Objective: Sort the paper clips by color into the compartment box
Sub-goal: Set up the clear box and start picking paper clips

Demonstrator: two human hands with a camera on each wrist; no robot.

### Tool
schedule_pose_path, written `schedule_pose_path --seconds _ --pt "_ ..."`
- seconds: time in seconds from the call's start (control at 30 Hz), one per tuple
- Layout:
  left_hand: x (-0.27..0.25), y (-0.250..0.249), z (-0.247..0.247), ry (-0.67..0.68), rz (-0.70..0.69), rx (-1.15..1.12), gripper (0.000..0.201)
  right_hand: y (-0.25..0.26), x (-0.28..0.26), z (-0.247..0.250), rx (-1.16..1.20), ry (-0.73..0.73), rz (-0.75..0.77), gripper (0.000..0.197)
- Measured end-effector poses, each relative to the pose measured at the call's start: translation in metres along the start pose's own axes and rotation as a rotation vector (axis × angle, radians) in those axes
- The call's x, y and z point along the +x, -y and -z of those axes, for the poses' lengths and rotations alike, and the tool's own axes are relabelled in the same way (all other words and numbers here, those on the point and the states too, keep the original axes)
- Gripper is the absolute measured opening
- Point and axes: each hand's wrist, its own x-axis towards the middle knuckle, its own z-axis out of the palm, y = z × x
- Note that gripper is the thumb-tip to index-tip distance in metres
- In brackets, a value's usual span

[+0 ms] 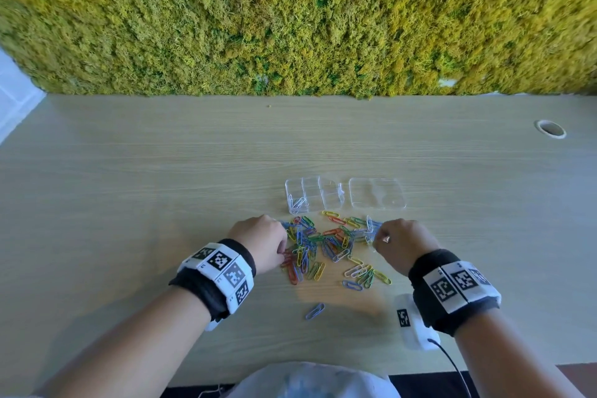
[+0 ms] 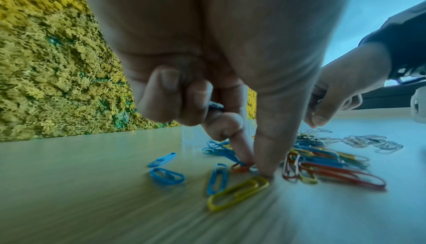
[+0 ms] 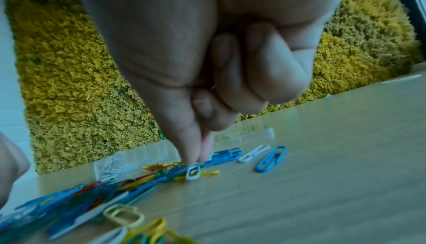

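A loose pile of coloured paper clips [image 1: 326,245] lies on the wooden table just in front of the clear compartment box [image 1: 332,186]. Its hinged lid [image 1: 376,192] is folded out to the right. A few white clips [image 1: 297,202] lie in the box's front-left compartment. My left hand [image 2: 255,167] is at the pile's left edge. Its thumb and forefinger pinch a red clip [image 2: 239,167] against the table, and its other fingers are curled. At the pile's right edge, my right hand [image 3: 196,160] pinches a white clip [image 3: 193,172] between thumb and forefinger.
A single blue clip [image 1: 315,311] lies apart, nearer to me. A white tagged device [image 1: 410,323] with a black cable sits under my right wrist. A cable hole [image 1: 550,129] is at the far right. A moss wall [image 1: 290,26] backs the table.
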Motion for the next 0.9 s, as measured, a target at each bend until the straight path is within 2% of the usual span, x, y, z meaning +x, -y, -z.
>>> schedule_pose_path --seconds 0.23,0.4,0.6,0.67,0.7,0.8,0.83,0.9 --pt "-0.003 0.004 0.006 0.001 0.045 0.021 0.01 0.006 -0.005 0.001 0.02 -0.012 -0.053 0.011" --pt "-0.003 0.014 0.005 -0.003 0.064 -0.093 0.01 0.014 -0.002 0.001 -0.044 0.01 -0.078 0.028" --pt "-0.004 0.023 0.003 0.024 0.092 -0.294 0.01 0.011 -0.002 -0.001 0.034 0.037 -0.025 0.015" --pt "-0.002 0.024 0.002 0.05 0.135 -0.399 0.015 0.006 -0.001 -0.003 0.261 0.037 -0.015 0.011" --pt "-0.002 0.023 0.002 0.085 0.152 -0.525 0.016 0.004 -0.003 -0.003 0.487 0.069 -0.017 0.014" --pt "-0.005 0.015 0.004 0.229 0.156 -1.18 0.016 -0.002 -0.011 -0.001 1.338 0.246 -0.033 0.021" --pt "-0.005 0.014 0.004 0.263 0.142 -1.333 0.017 -0.004 -0.014 0.001 1.526 0.31 -0.026 0.02" --pt "-0.005 0.013 0.002 0.287 0.104 -1.475 0.02 -0.006 -0.017 0.003 1.712 0.373 -0.001 0.017"
